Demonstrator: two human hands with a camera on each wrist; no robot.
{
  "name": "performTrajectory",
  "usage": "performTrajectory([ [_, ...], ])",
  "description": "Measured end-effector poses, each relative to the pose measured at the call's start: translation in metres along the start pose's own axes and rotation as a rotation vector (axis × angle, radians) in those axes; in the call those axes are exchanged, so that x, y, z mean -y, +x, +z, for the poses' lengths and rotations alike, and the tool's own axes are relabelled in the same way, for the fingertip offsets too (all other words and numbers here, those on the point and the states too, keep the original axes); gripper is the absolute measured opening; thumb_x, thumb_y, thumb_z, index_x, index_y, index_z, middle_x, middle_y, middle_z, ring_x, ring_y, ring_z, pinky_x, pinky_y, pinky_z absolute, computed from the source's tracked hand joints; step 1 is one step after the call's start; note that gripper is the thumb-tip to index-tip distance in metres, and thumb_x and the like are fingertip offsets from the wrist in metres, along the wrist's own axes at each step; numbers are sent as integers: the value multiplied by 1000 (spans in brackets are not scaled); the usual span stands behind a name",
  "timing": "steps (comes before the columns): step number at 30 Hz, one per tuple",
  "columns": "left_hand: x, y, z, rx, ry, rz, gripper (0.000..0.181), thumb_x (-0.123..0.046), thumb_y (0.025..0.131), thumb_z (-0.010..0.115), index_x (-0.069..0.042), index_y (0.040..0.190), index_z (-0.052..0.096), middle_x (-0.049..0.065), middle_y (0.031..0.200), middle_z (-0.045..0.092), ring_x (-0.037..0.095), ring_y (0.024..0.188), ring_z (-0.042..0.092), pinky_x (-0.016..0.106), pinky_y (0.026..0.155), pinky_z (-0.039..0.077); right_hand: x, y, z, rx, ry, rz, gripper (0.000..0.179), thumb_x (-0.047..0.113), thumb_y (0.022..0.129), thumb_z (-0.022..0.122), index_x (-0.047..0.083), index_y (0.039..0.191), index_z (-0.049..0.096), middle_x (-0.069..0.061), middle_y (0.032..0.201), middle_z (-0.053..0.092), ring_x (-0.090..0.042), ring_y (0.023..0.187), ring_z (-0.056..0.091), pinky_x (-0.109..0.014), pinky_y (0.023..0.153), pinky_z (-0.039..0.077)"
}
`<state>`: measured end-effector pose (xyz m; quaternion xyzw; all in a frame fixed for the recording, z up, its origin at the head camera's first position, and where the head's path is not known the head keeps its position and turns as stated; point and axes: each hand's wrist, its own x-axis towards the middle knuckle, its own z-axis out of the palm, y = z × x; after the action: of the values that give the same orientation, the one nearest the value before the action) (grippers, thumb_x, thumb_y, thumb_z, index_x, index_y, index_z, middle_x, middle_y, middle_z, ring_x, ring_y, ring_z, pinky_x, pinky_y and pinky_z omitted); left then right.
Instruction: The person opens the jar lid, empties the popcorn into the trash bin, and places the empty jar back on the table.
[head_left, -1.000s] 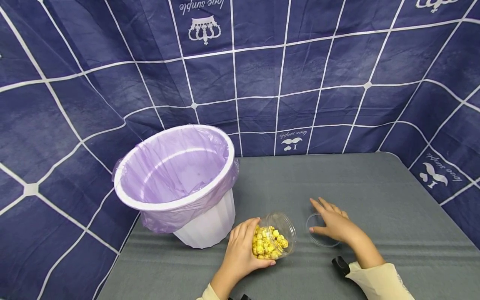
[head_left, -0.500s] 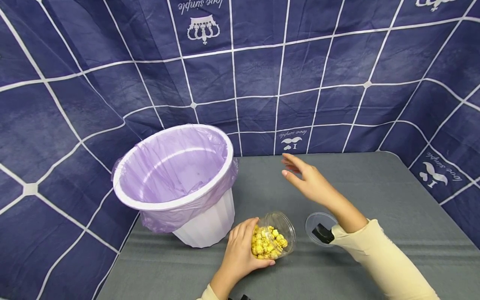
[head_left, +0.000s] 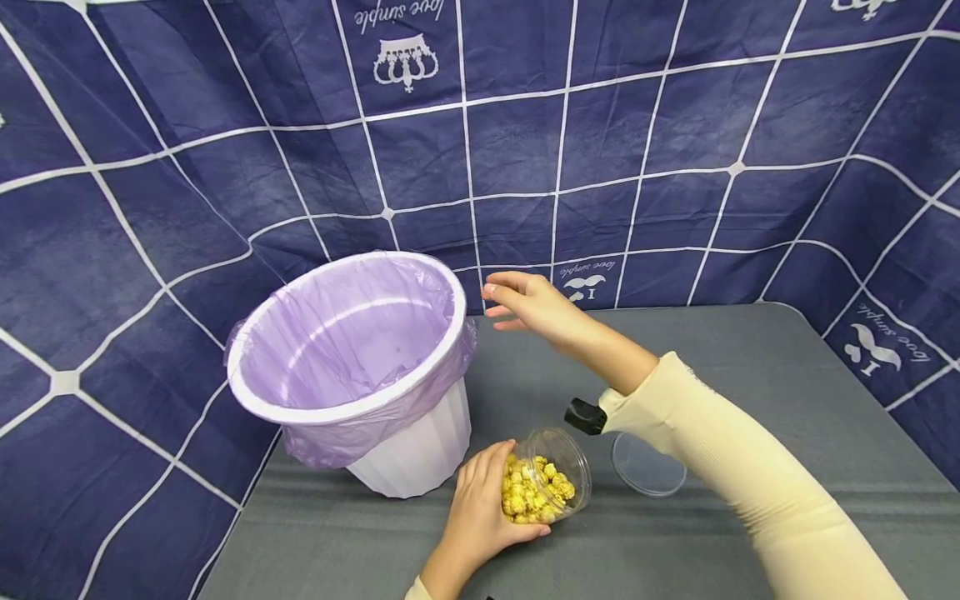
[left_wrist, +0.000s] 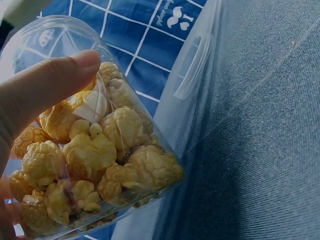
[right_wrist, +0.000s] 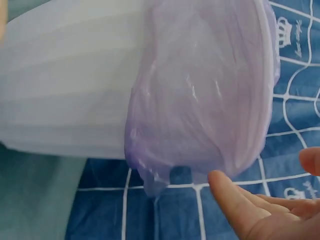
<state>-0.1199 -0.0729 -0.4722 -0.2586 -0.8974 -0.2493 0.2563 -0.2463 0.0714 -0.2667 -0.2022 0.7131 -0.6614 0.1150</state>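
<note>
My left hand (head_left: 483, 508) grips a clear plastic jar (head_left: 567, 454) of yellow popcorn (head_left: 534, 487), tilted with its open mouth toward the right. In the left wrist view the thumb lies across the jar wall over the popcorn (left_wrist: 90, 152). My right hand (head_left: 536, 304) is raised beside the right rim of a white bin (head_left: 420, 450), fingers loosely extended and holding nothing. A purple bag (head_left: 352, 333) lines the bin and folds over its rim. In the right wrist view the right fingers (right_wrist: 232, 200) are close to the bag's folded edge (right_wrist: 200, 110).
A round clear lid (head_left: 648, 467) lies on the grey tabletop (head_left: 720, 392), right of the jar and partly behind the right sleeve. A black wrist camera (head_left: 585, 417) sits at the right cuff. Blue gridded cloth (head_left: 615, 142) hangs at the back and sides.
My right hand has risen from the lid and moved left and away to the bin's rim, leaving the lid on the table. The left hand and jar have barely moved.
</note>
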Motion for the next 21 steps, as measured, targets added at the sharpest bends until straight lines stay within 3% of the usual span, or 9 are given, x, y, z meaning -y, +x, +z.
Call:
performTrajectory([
  [6, -1, -4, -1, -24, -22, -3, 107, -55, 41, 81, -5, 128, 42, 4, 122, 46, 23, 109, 45, 41, 85, 37, -1, 22, 21, -9, 146, 80, 41, 18, 92, 47, -9, 124, 43, -21, 117, 49, -32, 102, 55, -34, 78, 49],
  [12, 2, -12, -6, -62, -45, -7, 107, -55, 42, 81, -4, 128, 42, 6, 122, 47, 24, 108, 45, 44, 85, 37, -4, 29, 32, 21, 184, 90, 36, 14, 92, 47, -11, 118, 47, -15, 108, 53, -24, 98, 56, -34, 80, 48],
  [17, 7, -23, -20, -123, -119, -26, 107, -54, 46, 81, -1, 129, 41, 8, 122, 47, 24, 108, 45, 39, 88, 34, -6, 29, 35, 31, 176, 85, 36, 9, 90, 50, -13, 117, 47, -13, 103, 55, -28, 103, 53, -33, 82, 47],
  [21, 8, -34, -38, -186, -173, -66, 109, -53, 48, 81, 1, 131, 38, 11, 122, 47, 24, 107, 44, 26, 95, 29, -7, 30, 35, 32, 180, 87, 34, 8, 89, 50, -14, 116, 49, -10, 98, 56, -31, 104, 52, -32, 81, 47],
])
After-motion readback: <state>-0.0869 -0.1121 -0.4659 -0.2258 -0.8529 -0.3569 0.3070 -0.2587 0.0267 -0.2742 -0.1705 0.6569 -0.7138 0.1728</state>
